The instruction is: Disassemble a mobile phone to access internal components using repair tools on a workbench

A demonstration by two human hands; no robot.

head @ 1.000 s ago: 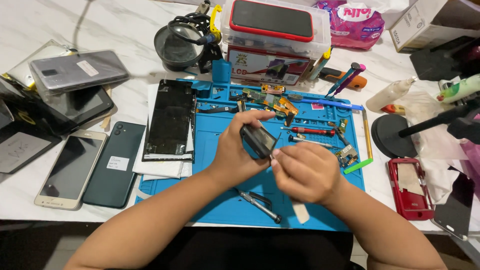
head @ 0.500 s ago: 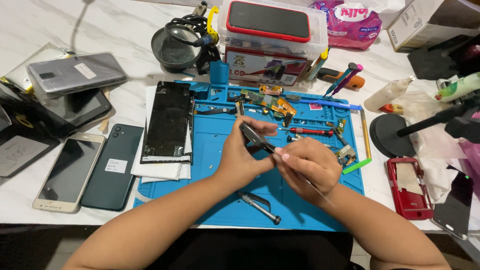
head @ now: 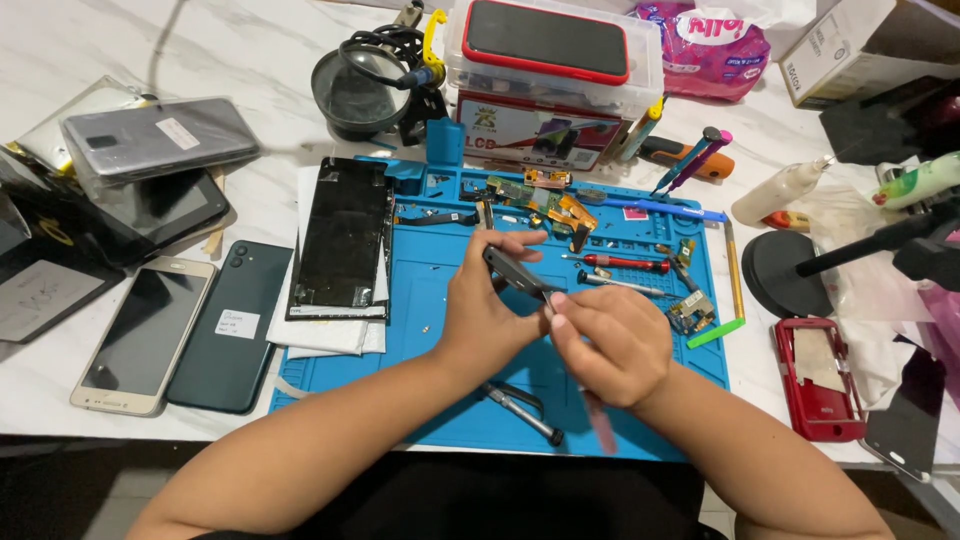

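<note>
head: clear box point(head: 560, 75) w/ red-edged label behind blue mat point(head: 440, 330).

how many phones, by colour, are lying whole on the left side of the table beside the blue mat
Grey: 1, the phone in a clear sleeve
Black: 1, the black device under it
Gold: 1, the gold phone, screen up
Dark green: 1, the green phone, back up
Total: 4

Work mat point(head: 440, 330): blue. Table point(head: 250, 60): white marble veining. Phone case point(head: 812, 385): red. Held part point(head: 512, 270): dark grey.
</note>
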